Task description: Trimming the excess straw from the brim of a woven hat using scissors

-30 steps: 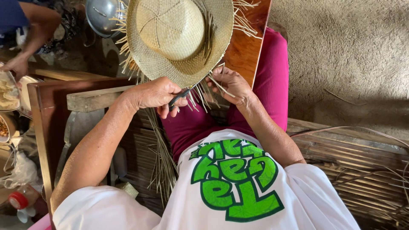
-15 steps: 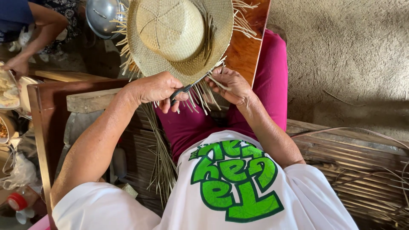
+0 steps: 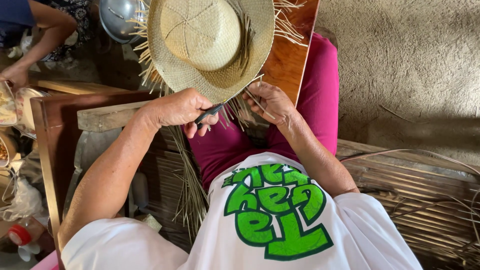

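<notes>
Both hands meet at the near brim of a pale woven straw hat [image 3: 210, 42] that lies crown-up at twelve o'clock in the head view. Left hand [image 3: 177, 109], at about nine o'clock from the brim's lowest point, is closed around the dark handle of a small cutting tool [image 3: 209, 114]; the tool's tip points toward two o'clock, under the brim edge, and whether it is a knife or scissors cannot be told. Right hand [image 3: 272, 102], at three o'clock from that same point, pinches loose pale straw ends [image 3: 252, 97] between thumb and fingers, its fingers curled narrow around them. More uncut straw ends [image 3: 287, 25] bristle from the brim at two o'clock and at nine o'clock. A long bundle of dry straw strands [image 3: 190, 185] hangs down toward six o'clock, beside the magenta trouser leg [image 3: 320, 95]. The hat rests against a reddish-brown wooden board [image 3: 290, 60]. At ten o'clock, well apart, another person's arm [image 3: 45, 30] reaches toward plates of food [image 3: 10, 107], near a round metal pot [image 3: 117, 17].
</notes>
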